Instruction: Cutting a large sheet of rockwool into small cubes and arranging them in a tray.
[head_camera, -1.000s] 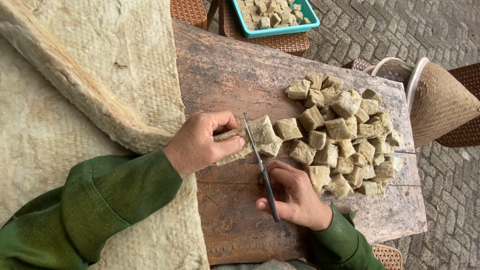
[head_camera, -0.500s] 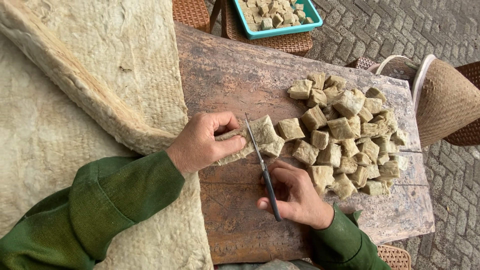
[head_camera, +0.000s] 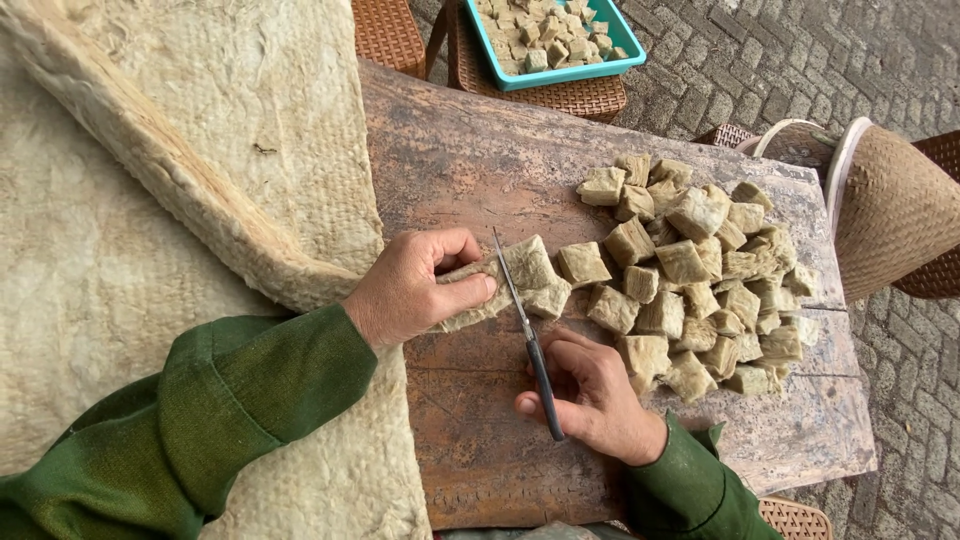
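My left hand (head_camera: 415, 288) presses down a strip of tan fibrous material (head_camera: 470, 300) on a worn wooden board (head_camera: 480, 170). My right hand (head_camera: 590, 395) grips the dark handle of a knife (head_camera: 527, 330). Its blade stands across the strip, just right of my left fingertips, with a cut block (head_camera: 530, 265) on its far side. A pile of tan cut cubes (head_camera: 700, 280) lies on the board's right half. Both sleeves are green.
A thick folded slab of the same fibrous material (head_camera: 170, 200) covers the left side. A teal tray (head_camera: 560, 40) with several cubes rests on a wicker stool at the top. A woven conical hat (head_camera: 890, 210) sits right, over brick paving.
The knife blade has shifted slightly forward along the strip; my left hand keeps pressing the strip in the same place. The cube pile is unchanged.
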